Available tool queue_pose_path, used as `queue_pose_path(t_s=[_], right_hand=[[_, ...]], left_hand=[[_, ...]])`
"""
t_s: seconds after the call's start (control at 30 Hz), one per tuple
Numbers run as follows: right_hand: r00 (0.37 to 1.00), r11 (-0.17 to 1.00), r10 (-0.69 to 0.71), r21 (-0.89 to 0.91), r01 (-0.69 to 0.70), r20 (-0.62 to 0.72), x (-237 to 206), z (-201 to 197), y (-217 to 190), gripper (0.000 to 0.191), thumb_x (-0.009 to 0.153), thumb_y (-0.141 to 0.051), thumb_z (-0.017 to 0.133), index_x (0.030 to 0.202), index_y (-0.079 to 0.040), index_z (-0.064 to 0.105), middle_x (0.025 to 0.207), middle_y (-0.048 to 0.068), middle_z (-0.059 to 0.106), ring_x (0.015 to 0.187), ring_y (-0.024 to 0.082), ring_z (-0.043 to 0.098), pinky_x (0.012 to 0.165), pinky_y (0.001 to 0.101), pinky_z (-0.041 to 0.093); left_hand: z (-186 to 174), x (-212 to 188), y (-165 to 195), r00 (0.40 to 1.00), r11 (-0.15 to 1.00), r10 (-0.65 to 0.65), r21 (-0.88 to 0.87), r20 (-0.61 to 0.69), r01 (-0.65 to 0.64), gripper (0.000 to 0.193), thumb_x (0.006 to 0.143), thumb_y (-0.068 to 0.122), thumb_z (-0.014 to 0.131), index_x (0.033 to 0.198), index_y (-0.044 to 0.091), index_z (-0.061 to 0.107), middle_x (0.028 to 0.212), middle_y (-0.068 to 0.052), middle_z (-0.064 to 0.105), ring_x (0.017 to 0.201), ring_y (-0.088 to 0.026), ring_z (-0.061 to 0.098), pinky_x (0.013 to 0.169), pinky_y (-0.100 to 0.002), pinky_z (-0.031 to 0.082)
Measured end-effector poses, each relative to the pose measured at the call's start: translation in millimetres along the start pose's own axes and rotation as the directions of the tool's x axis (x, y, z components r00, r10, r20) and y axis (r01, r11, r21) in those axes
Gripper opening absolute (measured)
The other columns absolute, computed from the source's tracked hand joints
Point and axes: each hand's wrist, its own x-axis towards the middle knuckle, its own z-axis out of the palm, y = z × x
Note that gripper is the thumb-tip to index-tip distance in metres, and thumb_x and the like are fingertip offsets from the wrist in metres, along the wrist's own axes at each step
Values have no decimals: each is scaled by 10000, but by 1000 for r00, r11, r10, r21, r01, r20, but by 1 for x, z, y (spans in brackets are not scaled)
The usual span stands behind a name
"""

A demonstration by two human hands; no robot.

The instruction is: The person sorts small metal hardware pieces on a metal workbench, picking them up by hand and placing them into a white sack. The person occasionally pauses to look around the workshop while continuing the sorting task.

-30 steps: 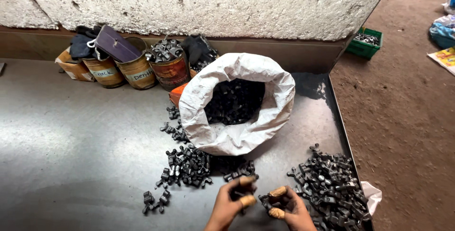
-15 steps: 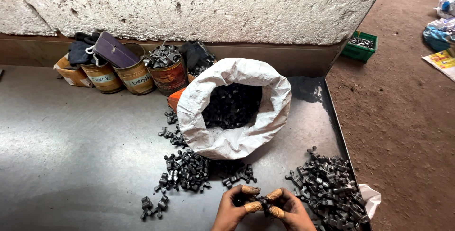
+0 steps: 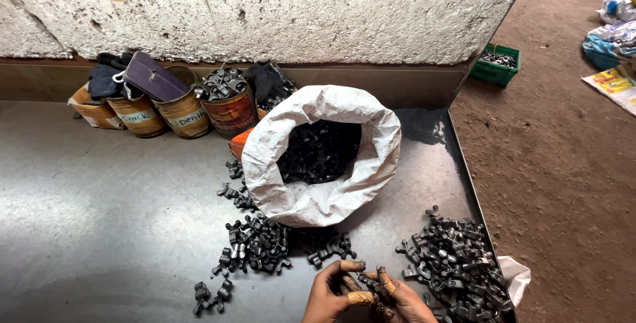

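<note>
At the bottom edge of the head view, my left hand (image 3: 332, 291) and my right hand (image 3: 401, 300) are pressed together over a small dark metal part (image 3: 368, 284), fingers curled around it. They hover above the steel table (image 3: 99, 230). A heap of the same dark metal parts (image 3: 457, 267) lies just right of my right hand. Another loose pile (image 3: 255, 247) lies up and left of my left hand. A white sack (image 3: 311, 200) with its rim rolled down, full of dark parts, stands beyond my hands.
Several tin cans (image 3: 182, 107) with rags, gloves and metal parts line the back wall. The table's right edge (image 3: 474, 190) drops to a dirt floor. A green crate (image 3: 497, 64) sits on that floor, and a white bag (image 3: 517, 273) hangs off the table corner.
My hands have come closer together, and both now grip one part. The camera view has shifted slightly down and left.
</note>
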Motion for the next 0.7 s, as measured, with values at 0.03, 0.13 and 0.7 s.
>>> queue_pose_path(t_s=[0.03, 0.13, 0.7], right_hand=[[1000, 1000, 6, 0, -6, -12, 0, 1, 0, 533, 940, -274, 628, 1353, 52, 546, 877, 147, 704, 588, 182, 622, 482, 305, 484], [1000, 1000, 2, 2, -2, -24, 3, 2, 4, 531, 945, -279, 620, 1352, 50, 528, 881, 148, 708, 588, 184, 629, 467, 302, 480], [699, -175, -580, -902, 395, 419, 49, 90, -24, 710, 643, 194, 519, 1289, -90, 595, 1233, 146, 635, 1202, 330, 606, 1009, 374, 491]], left_hand=[[1, 1, -1, 1000, 1000, -10, -21, 4, 10, 539, 674, -28, 919, 1173, 1, 718, 885, -15, 707, 770, -76, 617, 710, -238, 527], [-1, 4, -5, 1000, 996, -10, -88, 29, 12, 447, 698, -22, 893, 1104, -10, 706, 939, -14, 756, 842, -85, 694, 766, -244, 586], [-4, 52, 111, 942, 966, 242, -29, -231, -255, 442, 780, 112, 811, 1210, 89, 712, 1133, -75, 747, 971, -154, 715, 848, -267, 577]])
